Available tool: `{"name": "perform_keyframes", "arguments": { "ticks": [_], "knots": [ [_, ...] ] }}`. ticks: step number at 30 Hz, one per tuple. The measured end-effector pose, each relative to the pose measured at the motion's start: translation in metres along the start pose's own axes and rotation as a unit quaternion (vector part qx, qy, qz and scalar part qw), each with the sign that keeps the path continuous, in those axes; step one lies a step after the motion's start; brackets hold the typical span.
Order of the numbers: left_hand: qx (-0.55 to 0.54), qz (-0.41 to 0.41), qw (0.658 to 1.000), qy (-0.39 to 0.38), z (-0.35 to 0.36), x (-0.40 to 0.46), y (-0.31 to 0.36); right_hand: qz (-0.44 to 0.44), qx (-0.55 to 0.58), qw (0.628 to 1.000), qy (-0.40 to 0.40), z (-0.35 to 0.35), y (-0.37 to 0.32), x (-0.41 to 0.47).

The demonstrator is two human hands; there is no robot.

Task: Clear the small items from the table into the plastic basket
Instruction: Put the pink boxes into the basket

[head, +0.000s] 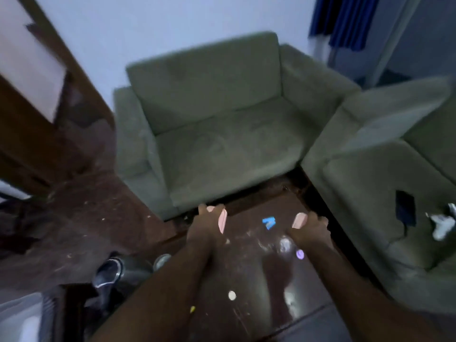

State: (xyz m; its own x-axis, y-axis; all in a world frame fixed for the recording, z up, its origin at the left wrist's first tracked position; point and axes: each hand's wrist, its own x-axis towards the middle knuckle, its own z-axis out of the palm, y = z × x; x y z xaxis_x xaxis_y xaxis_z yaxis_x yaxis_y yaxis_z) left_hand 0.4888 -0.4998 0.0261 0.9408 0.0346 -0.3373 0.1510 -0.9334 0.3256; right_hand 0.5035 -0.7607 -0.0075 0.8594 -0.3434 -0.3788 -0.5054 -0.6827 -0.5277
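The view is motion-blurred. My left hand (204, 225) reaches over the far left edge of the dark glossy table (256, 275) and is closed on a pink piece (222, 222). My right hand (311, 229), at the far right of the table, grips a similar pink piece (299, 220). Whether the two pink pieces belong to one object I cannot tell. Between the hands lies a small blue item (269, 222). A purple item (299, 254), a white round item (232, 295) and a yellow item (192, 309) lie nearer to me. No basket is recognisable.
A green armchair (209, 144) stands just beyond the table. A second green sofa (370, 218) on the right carries a dark flat object (404, 209) and a white thing (441, 225). Shoes (108, 272) and a metal dish (161, 261) lie on the floor at the left.
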Motion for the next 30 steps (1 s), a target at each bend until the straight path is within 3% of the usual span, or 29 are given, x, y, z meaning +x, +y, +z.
{"name": "perform_keyframes", "arguments": {
  "ticks": [6, 15, 26, 30],
  "knots": [
    [-0.006, -0.069, 0.995, 0.073, -0.08, -0.073, -0.059, -0.135, -0.013, 0.988, -0.075, 0.008, -0.142, -0.075],
    [-0.093, -0.245, 0.948, 0.182, -0.148, -0.2, -0.235, -0.325, -0.081, 0.925, -0.178, 0.119, -0.293, -0.24],
    [-0.137, -0.39, 0.888, 0.203, -0.106, -0.36, -0.493, -0.42, -0.149, 0.854, -0.27, 0.331, -0.361, -0.436],
    [-0.127, -0.421, 0.882, 0.168, -0.073, -0.395, -0.56, -0.42, -0.149, 0.841, -0.305, 0.411, -0.361, -0.479]
  ]
}}
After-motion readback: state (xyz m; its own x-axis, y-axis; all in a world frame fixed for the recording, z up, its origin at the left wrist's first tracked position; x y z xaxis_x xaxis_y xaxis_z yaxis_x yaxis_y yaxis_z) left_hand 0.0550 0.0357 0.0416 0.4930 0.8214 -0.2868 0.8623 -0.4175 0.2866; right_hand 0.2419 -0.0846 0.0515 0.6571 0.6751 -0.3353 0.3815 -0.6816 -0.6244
